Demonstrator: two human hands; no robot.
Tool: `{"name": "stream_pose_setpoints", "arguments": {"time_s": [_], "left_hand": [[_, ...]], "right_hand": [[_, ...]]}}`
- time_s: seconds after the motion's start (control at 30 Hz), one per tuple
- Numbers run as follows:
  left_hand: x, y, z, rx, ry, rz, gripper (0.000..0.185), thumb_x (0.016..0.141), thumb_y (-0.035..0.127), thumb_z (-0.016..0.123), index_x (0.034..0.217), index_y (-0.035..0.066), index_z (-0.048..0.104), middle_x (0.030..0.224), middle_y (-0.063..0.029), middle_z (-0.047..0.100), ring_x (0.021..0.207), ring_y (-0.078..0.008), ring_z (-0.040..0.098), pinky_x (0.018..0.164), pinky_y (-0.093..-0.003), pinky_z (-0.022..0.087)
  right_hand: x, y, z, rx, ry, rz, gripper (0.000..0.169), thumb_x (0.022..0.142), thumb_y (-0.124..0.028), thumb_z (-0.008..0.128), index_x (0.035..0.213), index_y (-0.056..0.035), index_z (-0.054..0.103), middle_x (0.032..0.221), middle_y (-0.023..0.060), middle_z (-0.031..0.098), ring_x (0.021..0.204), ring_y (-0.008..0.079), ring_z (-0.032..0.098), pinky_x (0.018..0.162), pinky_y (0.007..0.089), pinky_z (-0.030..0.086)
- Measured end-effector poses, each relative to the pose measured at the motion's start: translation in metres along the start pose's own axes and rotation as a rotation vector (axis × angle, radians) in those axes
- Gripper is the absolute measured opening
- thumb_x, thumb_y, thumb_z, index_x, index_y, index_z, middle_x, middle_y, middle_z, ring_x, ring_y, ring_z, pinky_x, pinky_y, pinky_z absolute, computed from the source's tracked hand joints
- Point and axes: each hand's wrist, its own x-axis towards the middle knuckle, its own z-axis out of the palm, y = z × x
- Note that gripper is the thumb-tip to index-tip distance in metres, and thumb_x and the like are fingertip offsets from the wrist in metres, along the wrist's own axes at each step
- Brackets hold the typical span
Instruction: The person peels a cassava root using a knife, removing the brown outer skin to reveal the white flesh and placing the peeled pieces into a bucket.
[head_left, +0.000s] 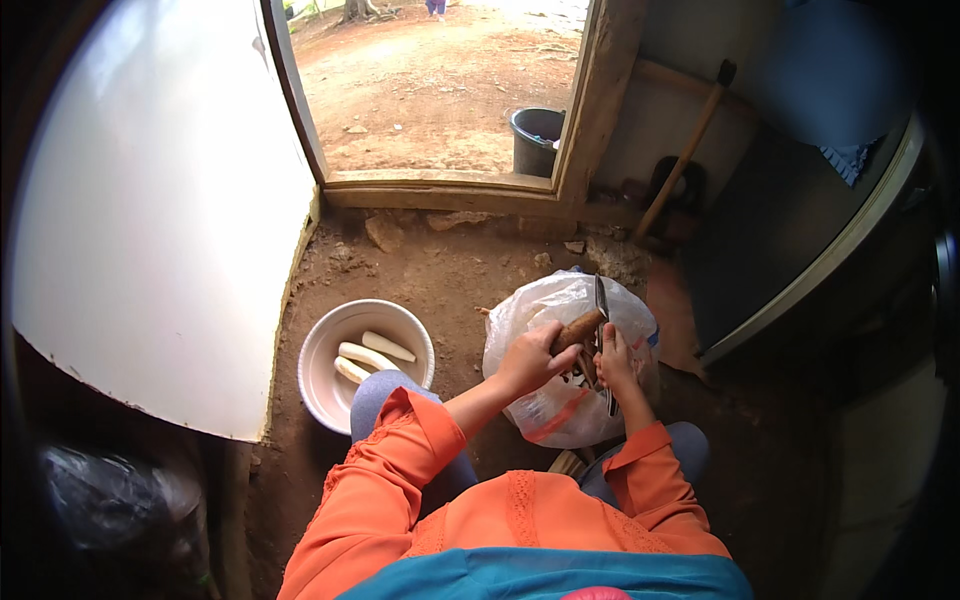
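Note:
My left hand (534, 357) grips a brown, unpeeled root, likely cassava (579, 332), over a white plastic bag (547, 300). In my right hand (615, 361) is a knife (601, 294), its blade pointing away from me and lying against the root's far end. Brown peelings (585, 369) lie in the mouth of the bag beneath my hands. To the left, a white plastic basin (310, 375) holds several peeled white roots (369, 355); my left knee covers part of its near right rim.
Ahead is a wooden door sill (450, 196), with a dark bucket (534, 142) just outside. A white door panel (165, 225) stands at left. A long wooden-handled tool (686, 154) leans at right. Stones (385, 232) lie by the sill. Far outside, a person (436, 7) is partly visible.

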Motion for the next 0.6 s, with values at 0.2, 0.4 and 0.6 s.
{"name": "stream_pose_setpoints", "arguments": {"time_s": [0.2,0.4,0.6], "left_hand": [[0.011,-0.017,0.005,-0.596,0.275,-0.105,0.029,0.09,0.028,0.053,0.1,0.001,0.048,0.09,-0.0096,0.06,0.082,-0.018,0.058,0.073,-0.031,0.046],[0.014,-0.036,0.009,-1.03,0.308,-0.217,0.036,0.095,0.036,0.041,0.112,0.004,0.04,0.107,-0.0113,0.056,0.101,-0.0196,0.054,0.086,-0.033,0.045],[0.006,-0.038,0.023,-1.088,0.23,-0.2,0.04,0.095,0.035,0.044,0.123,0.008,0.035,0.122,-0.0122,0.05,0.112,-0.0214,0.048,0.093,-0.0373,0.04]], "right_hand": [[-0.006,0.0,-0.012,0.136,-0.305,0.153,0.073,0.079,-0.068,0.043,0.117,-0.0051,0.048,0.058,-0.0007,0.045,0.037,0.0052,0.035,0.032,0.0217,0.03],[-0.027,-0.003,0.004,0.423,-0.513,0.187,0.078,0.076,-0.065,0.05,0.118,0.0008,0.049,0.089,0.011,0.064,0.041,0.0013,0.033,0.035,0.0174,0.029],[-0.022,0.009,0.008,0.614,-0.524,0.144,0.056,0.082,-0.052,0.055,0.107,-0.0019,0.055,0.085,0.0078,0.063,0.039,0.0021,0.032,0.034,0.0165,0.027]]}}
